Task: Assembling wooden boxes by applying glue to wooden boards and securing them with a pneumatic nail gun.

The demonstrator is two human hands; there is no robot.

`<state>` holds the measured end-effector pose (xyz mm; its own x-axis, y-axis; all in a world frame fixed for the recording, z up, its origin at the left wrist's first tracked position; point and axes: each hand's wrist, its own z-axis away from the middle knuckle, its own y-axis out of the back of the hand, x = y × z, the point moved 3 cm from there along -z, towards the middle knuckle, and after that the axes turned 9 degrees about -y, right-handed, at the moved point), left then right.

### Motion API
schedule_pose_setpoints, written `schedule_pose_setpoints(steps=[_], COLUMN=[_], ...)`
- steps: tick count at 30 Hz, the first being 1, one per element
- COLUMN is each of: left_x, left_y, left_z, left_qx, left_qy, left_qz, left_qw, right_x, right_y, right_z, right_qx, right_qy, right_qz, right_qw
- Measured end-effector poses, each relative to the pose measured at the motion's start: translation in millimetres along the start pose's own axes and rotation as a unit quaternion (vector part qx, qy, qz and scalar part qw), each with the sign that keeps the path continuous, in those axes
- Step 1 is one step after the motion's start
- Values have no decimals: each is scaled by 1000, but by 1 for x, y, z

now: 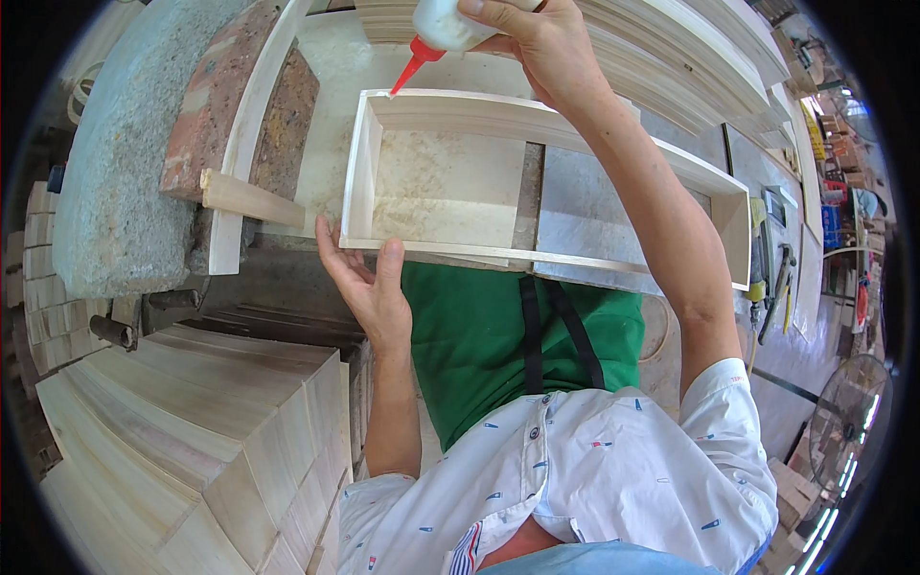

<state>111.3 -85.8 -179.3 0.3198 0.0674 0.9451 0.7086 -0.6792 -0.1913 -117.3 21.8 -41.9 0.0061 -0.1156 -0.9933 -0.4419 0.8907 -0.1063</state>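
Observation:
A long rectangular wooden frame (460, 251) of thin pale boards lies on the worktable in front of me. My right hand (551, 43) reaches across it, wrapped round a white squeeze glue bottle (450, 24). The bottle is tipped down, and its red nozzle (415, 65) meets the top edge of the frame at the far left corner. At the near left corner, my left hand (369, 287) holds the frame, its thumb against the near board and its index finger beside the left end. Some of its other fingertips are hidden under the frame.
Left of the frame are a wooden strip (251, 144), a flat stick (254, 199), bricks (216, 105) and a rough concrete block (125, 163). Boards are stacked at the far side (661, 57) and lower left (192, 422). A hammer (781, 278) lies right; a fan (848, 422) stands beyond.

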Motion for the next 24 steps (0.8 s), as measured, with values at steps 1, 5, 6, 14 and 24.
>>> schedule_pose_setpoints(steps=[1,5,6,14,24], left_x=[0,2,2,7,6], left_y=[-1,-1,-1,-6,-5], left_z=[0,0,0,1,2], left_qx=[-3,-4,-1,-8,-18], left_qy=[-2,1,6,3,-18], left_qz=[1,-2,2,-8,-31], left_qw=[1000,1000,1000,1000,999], right_x=[-1,-7,-8,-16,-29], right_y=[4,23,29,91,175], right_z=[2,14,17,50,99], right_qx=[6,21,27,101,193], right_qy=[-1,1,3,16,21], right_qz=[2,10,10,69,118], right_qw=[1000,1000,1000,992,974])
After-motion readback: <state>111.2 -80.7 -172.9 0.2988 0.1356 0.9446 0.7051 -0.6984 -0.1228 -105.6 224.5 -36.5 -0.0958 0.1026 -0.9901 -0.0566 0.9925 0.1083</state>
